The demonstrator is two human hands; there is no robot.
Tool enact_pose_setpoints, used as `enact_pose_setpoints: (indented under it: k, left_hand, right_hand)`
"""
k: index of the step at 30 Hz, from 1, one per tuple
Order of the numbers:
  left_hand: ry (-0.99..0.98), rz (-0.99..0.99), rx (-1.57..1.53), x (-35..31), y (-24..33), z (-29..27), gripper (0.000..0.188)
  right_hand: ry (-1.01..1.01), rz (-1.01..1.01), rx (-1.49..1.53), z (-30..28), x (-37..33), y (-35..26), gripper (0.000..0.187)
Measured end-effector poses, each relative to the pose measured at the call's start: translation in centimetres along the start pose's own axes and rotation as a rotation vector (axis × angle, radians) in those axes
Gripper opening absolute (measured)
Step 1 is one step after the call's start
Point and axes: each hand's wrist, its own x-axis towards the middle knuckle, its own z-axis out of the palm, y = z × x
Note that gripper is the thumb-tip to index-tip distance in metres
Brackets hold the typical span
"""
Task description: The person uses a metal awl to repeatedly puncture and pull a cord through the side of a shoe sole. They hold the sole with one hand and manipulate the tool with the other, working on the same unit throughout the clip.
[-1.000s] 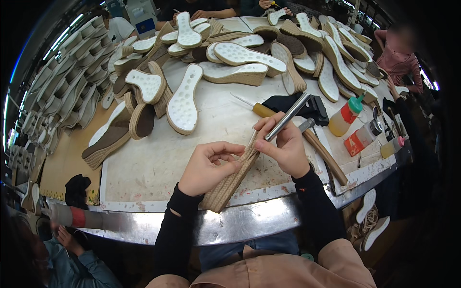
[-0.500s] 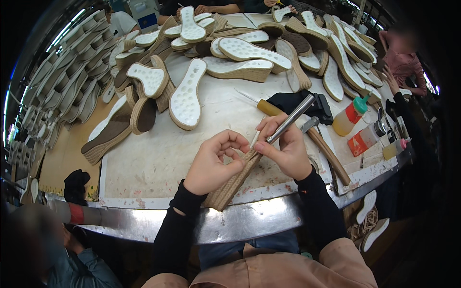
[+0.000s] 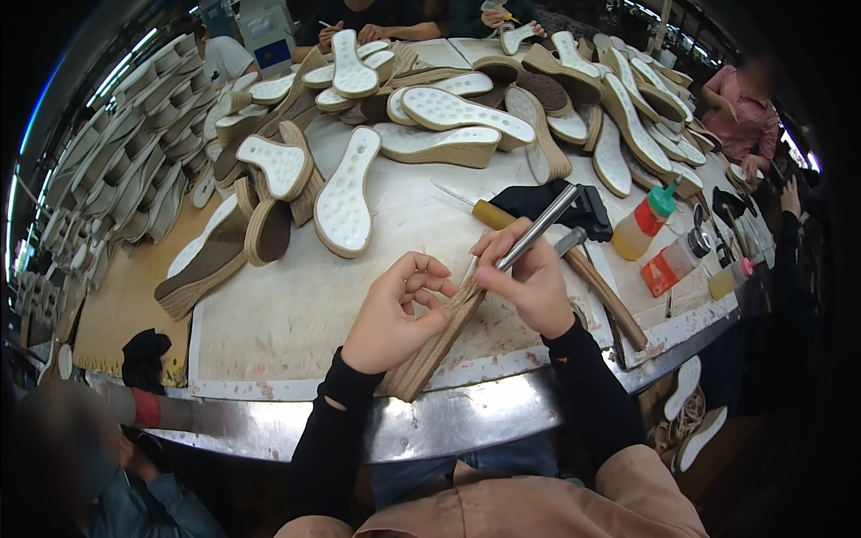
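Note:
A wedge sole with a braided rope side stands on edge, slanting from the table's front edge up between my hands. My left hand is closed at its near side, the thumb against the braid and the fingers curled. In my right hand is a shiny metal rod, pointing up to the right; that hand's fingers also rest at the sole's upper end. A thin pale strip or stick shows between the fingertips; its kind is unclear. Just beyond lie a yellow-handled awl and a hammer.
Wedge soles with white dimpled tops are heaped across the far table. More stand stacked at the left. Glue bottles and a red-labelled jar are at the right. A black cloth-like item lies behind the hammer. Other people sit around.
The view has shifted slightly. My hands keep nearly the same hold on the sole and rod. At the right, a dark-sleeved hand has drawn away from the table and the pink-clad person's arms have lowered.

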Motion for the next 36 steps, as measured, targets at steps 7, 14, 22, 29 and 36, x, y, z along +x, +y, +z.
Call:
enact_pose_setpoints:
  k: [7,14,22,29,36]
  left_hand:
    - [-0.002,-0.008,0.069,-0.1,0.5,0.2,0.043]
    - [0.023,-0.024,0.089,0.0,0.3,0.4,0.030]
    - [0.065,0.024,0.044,0.5,-0.6,0.7,0.023]
    - [0.038,0.021,0.060,0.6,-0.5,0.6,0.024]
    - [0.041,-0.004,0.086,0.4,0.0,0.7,0.024]
  right_hand:
    - [0.113,0.049,0.143,-1.7,0.5,0.1,0.033]
    - [0.023,0.012,-0.056,-0.2,0.1,-0.1,0.030]
    - [0.025,0.046,-0.040,0.0,0.0,-0.3,0.031]
    - [0.017,0.061,-0.024,-0.3,0.0,-0.2,0.031]
    - [-0.003,0.050,-0.074,-0.4,0.0,-0.3,0.031]
